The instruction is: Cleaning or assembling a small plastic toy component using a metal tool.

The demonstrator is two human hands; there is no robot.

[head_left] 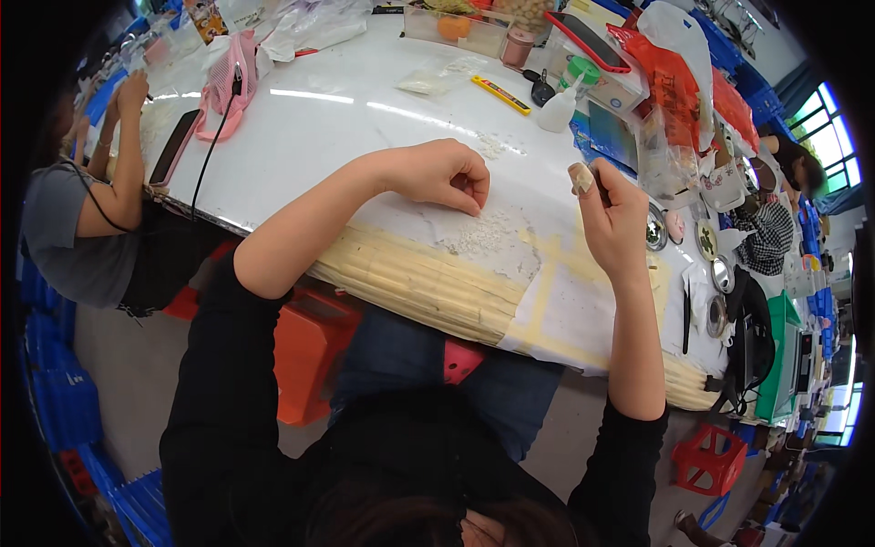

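Note:
My left hand [445, 175] is held low over the white tabletop, fingers curled and thumb and forefinger pinched together. Anything in that pinch is too small to make out. Just below it lies a loose scatter of tiny white bits [478, 235]. Off to the right, my right hand [618, 214] is raised above the table with its fingers folded in. A pale beige patch [581, 178], perhaps tape, shows at its thumb tip. Something dark appears between thumb and fingers, but I cannot tell what it is.
Yellowish tape strips [428, 273] cover the table's front edge. Beyond my hands lie a yellow cutter knife [500, 94], keys [542, 91], a white squeeze bottle [558, 111] and a red-edged phone [588, 41]. Round mirrors or tins [722, 273] stand right. Another person [87, 219] sits left.

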